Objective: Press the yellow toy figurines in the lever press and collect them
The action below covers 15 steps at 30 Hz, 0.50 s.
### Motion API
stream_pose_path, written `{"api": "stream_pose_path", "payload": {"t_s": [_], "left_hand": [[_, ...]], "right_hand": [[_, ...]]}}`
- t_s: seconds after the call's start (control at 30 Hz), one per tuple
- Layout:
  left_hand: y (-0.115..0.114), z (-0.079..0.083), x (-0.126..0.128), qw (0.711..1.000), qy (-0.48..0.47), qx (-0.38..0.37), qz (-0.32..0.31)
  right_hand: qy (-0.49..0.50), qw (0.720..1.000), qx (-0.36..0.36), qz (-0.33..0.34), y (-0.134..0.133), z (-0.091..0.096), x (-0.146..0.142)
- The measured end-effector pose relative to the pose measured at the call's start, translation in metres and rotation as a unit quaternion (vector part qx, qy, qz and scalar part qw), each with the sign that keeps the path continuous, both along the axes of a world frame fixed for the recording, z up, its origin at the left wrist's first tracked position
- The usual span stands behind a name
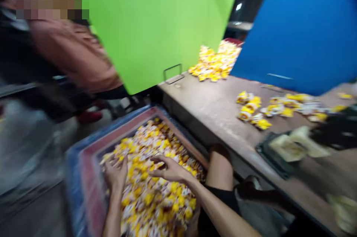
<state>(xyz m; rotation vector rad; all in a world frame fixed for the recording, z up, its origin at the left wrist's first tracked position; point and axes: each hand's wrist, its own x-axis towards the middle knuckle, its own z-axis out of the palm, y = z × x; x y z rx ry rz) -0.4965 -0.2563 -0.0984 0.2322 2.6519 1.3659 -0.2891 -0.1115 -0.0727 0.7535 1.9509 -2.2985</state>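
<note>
Your left hand [115, 177] and right hand [170, 170] lie on the yellow-and-white packets [147, 196] heaped inside the red-rimmed crate [88, 188], beside the near edge of the worktop [206, 99]. Each grip looks spread, pinching nothing. The heap rides high, so a hasty sweep could tip packets over the rim. They look small, crinkly and loose, though blurred

Two hands [115, 177] [170, 168], one crate [119, 127]
</note>
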Motion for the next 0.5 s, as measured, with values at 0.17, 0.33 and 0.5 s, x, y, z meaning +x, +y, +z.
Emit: {"api": "stream_pose_path", "payload": {"t_s": [0.17, 0.33, 0.5], "left_hand": [[0.207, 0.103, 0.089, 0.903, 0.073, 0.241, -0.348], [0.377, 0.179, 0.206, 0.709, 0.143, 0.031, -0.69], [0.485, 0.176, 0.25, 0.655, 0.104, -0.043, -0.747]], "right_hand": [[0.011, 0.862, 0.448, -0.238, 0.168, 0.142, 0.123], [-0.372, 0.709, 0.513, -0.308, 0.255, 0.181, 0.208], [-0.367, 0.719, 0.5, -0.316, 0.252, 0.136, 0.208]]}}
